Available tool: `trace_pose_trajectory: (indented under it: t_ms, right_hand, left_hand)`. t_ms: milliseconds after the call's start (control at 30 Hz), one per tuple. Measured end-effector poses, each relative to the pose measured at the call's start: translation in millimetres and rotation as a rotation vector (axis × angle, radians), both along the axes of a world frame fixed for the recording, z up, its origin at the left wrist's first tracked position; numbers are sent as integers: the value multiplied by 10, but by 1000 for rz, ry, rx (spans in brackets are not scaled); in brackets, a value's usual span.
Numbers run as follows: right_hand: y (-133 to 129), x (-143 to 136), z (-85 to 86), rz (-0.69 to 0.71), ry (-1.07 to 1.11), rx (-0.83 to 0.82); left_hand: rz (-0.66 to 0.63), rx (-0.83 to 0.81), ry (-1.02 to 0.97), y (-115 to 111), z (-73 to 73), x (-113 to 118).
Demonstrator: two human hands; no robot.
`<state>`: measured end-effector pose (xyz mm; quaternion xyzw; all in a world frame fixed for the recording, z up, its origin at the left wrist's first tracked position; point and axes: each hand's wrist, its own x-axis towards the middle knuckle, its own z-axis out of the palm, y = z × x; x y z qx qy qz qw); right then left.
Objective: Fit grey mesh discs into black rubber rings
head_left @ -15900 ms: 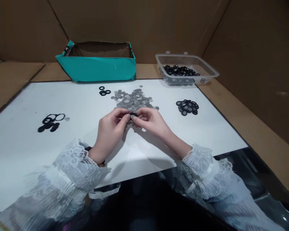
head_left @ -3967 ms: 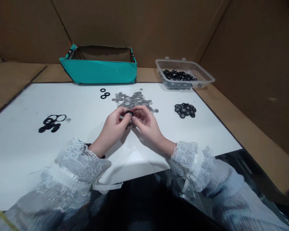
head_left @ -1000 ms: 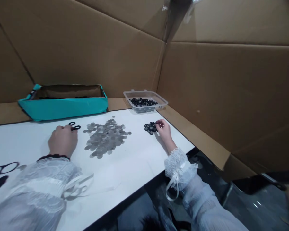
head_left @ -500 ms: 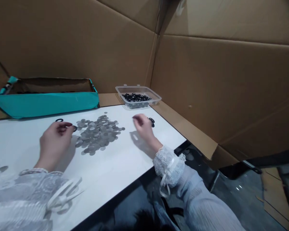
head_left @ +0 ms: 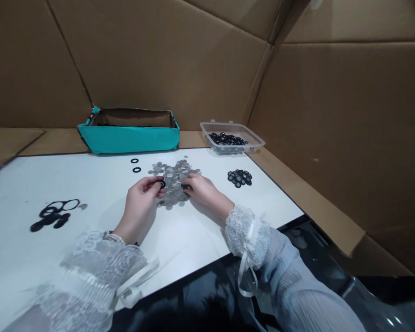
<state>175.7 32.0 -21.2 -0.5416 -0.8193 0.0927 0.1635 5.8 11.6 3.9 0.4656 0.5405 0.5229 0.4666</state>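
Observation:
My left hand (head_left: 140, 203) pinches a small black ring (head_left: 162, 184) at the left edge of a pile of grey discs (head_left: 174, 182). My right hand (head_left: 205, 192) is at the pile's right side, its fingers closed and pointing down over the discs; what they hold, if anything, is too small to make out. Two black rings (head_left: 136, 169) lie on the white table left of the pile. A cluster of black rings with grey centres (head_left: 240, 177) lies to the right.
A teal box (head_left: 131, 139) stands at the back of the white table (head_left: 180, 249). A clear plastic container (head_left: 257, 140) with black rings is at the back right. Larger black rings and dark pieces (head_left: 50, 216) lie on the left. Cardboard walls (head_left: 152, 60) rise behind.
The view has turned left. My right hand has moved from beside the cluster at the right to the disc pile. My left hand still holds the black ring.

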Motion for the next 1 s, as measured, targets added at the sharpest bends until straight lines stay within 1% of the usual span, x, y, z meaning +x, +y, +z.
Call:
trace_pose_trajectory:
  t_ms: [133, 333, 567, 733, 800, 867, 933, 1000]
  right_hand:
    - [-43, 17, -22, -14, 47, -22]
    - [-30, 33, -29, -89, 70, -35]
    - [8, 71, -93, -44, 168, -39]
    - [60, 91, -155, -41, 282, 0]
    - [77, 97, -153, -64, 353, 28]
    - [85, 102, -129, -99, 470, 25]
    - [78, 107, -91, -126, 645, -57]
    - [56, 109, -48, -121, 837, -220]
  left_hand:
    - [-13, -58, -21, -25, -6, 37]
    - [-62, -74, -49, -54, -56, 44]
    - [-83, -99, -27, -84, -16, 52]
    - [-95, -93, -31, -78, -36, 42]
    - [-100, -98, -36, -80, -40, 42]
    - [-96, -100, -38, -89, -33, 43]
    - [-80, -90, -37, -101, -19, 45]
    - [-65, -77, -35, -111, -5, 44]
